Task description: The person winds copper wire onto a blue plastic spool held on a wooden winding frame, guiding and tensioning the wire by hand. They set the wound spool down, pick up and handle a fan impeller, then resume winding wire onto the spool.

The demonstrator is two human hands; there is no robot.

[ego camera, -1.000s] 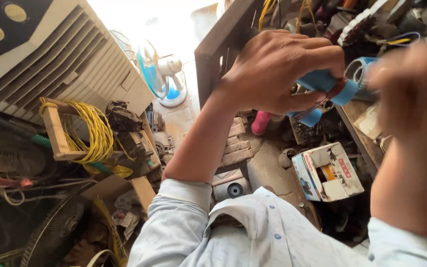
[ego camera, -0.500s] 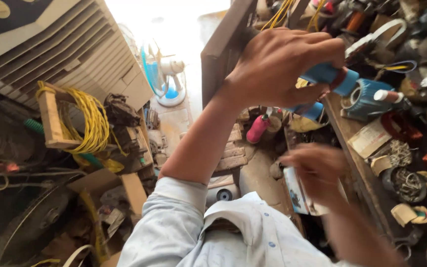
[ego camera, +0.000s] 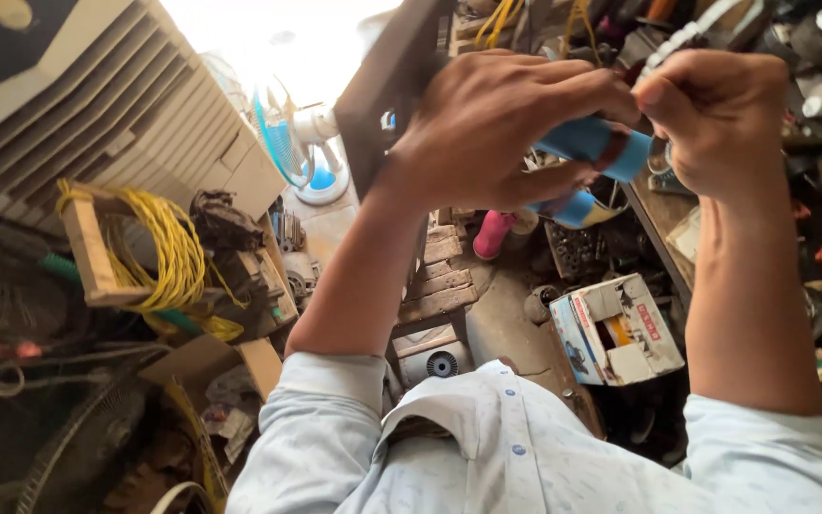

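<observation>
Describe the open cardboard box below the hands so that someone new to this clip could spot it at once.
Start at the cluttered workbench along the right side and look below the right hand. On the dusty floor there sits the cardboard box, white with blue and red printed panels. Its top flaps stand open, unlike the dark metal parts around it.

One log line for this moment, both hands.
left hand: grips blue tube | right hand: pinches at tube end | raised above open box

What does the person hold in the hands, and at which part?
The left hand grips a blue cylindrical object around its body; the right hand pinches near its end.
</observation>
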